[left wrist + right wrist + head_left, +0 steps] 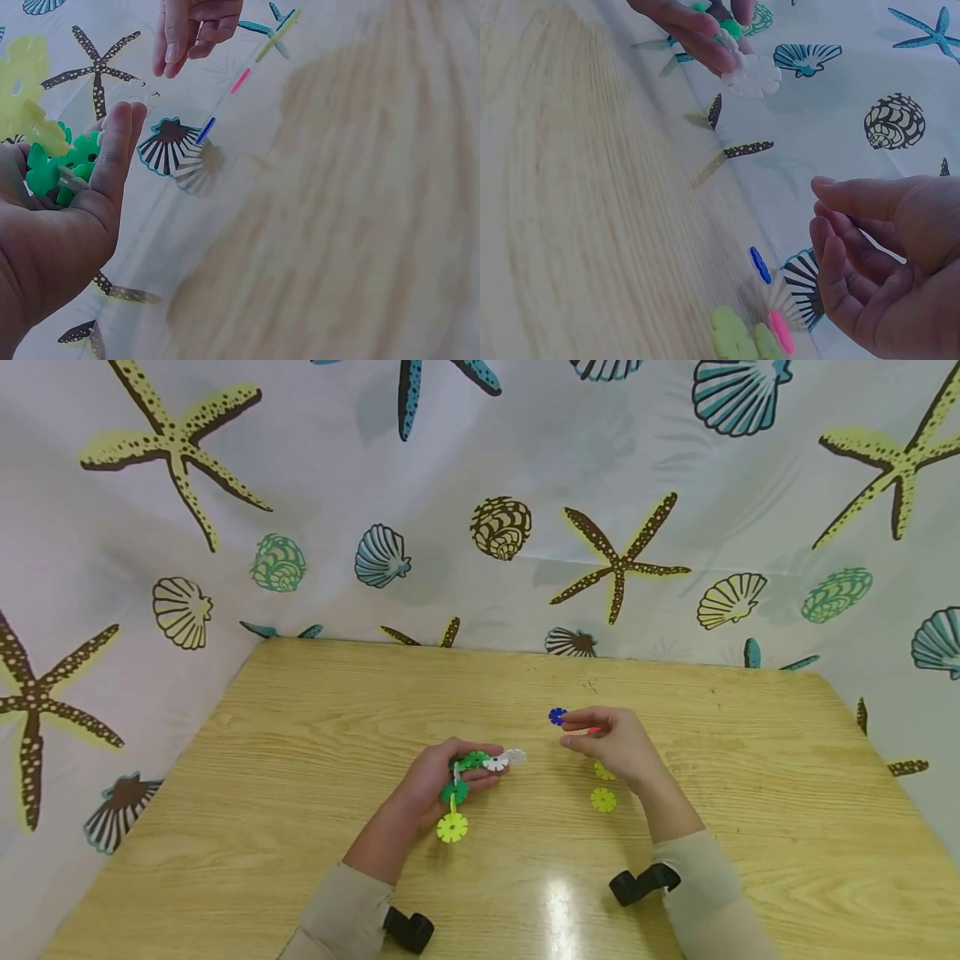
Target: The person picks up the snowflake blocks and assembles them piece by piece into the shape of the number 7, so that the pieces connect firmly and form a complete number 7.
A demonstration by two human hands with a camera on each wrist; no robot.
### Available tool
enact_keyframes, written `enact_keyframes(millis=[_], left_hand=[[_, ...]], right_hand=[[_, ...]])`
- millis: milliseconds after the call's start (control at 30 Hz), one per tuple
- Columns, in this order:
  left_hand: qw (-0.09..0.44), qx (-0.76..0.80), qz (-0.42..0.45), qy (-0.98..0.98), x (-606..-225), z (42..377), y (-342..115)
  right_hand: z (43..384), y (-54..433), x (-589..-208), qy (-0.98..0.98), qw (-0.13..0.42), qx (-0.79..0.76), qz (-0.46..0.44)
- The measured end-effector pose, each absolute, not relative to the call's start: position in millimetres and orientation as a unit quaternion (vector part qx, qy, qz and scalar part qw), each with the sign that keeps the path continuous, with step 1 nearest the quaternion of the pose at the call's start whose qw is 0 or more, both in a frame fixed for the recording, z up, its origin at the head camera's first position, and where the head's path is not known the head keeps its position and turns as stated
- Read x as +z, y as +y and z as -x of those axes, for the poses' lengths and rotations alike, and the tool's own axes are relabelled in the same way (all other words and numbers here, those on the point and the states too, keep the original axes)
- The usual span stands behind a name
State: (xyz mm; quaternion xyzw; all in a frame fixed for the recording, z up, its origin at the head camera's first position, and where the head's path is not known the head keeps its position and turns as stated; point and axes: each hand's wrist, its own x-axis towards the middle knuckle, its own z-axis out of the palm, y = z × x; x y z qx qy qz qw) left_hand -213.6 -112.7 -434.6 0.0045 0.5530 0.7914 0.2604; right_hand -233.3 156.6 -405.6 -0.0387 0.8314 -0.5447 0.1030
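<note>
My left hand (431, 781) holds a chain of notched plastic discs between thumb and fingers. A yellow disc (452, 828) hangs at its near end, followed by green discs (454, 792). White discs (495, 764) form the far end, sticking out past the fingertips toward the right. Apart from the chain, my right hand (622, 745) hovers over the table with thumb and fingers bent and nothing between them. Close to its fingertips in the head view lies a blue disc (556, 717). A pink disc (781, 331) is partly covered by that hand in the head view.
Two loose yellow discs (603, 800) lie on the wooden table (337, 693) below the right hand. A white cloth (442, 468) printed with shells and starfish rises behind the table and along its sides. Each wrist wears a black camera mount (643, 884).
</note>
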Motion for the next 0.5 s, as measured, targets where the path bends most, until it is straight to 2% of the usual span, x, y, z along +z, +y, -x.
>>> enact_keyframes(millis=[500], left_hand=[[0.268, 0.791, -0.003, 0.550, -435.2, 213.2, -112.9]], right_hand=[[238.4, 174.6, -407.4, 0.842, 0.096, -0.530, 0.026]])
